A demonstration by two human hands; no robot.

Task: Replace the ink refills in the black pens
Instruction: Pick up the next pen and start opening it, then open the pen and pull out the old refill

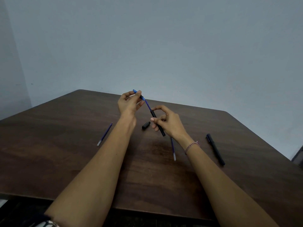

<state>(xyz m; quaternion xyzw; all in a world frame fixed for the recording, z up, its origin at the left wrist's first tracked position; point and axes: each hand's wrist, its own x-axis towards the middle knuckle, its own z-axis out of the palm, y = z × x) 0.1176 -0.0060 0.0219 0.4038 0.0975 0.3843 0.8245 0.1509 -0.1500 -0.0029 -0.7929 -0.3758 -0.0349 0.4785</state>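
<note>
Above the brown table [65, 153] I hold a black pen in two parts. My right hand [167, 122] grips the black barrel [157, 124], which slants down to the right. My left hand [129, 102] pinches the blue tip section [139, 94], raised up and to the left of the barrel. A blue refill [148, 106] runs between tip section and barrel, partly out of the barrel. The pen's black cap [146, 125] lies on the table just left of my right hand. A second black pen [215, 149], capped, lies at the right.
A loose blue refill [104, 136] lies on the table left of my left forearm. Another loose refill [173, 150] lies under my right wrist, partly hidden. A grey wall stands behind the table. The table's near edge runs under my forearms.
</note>
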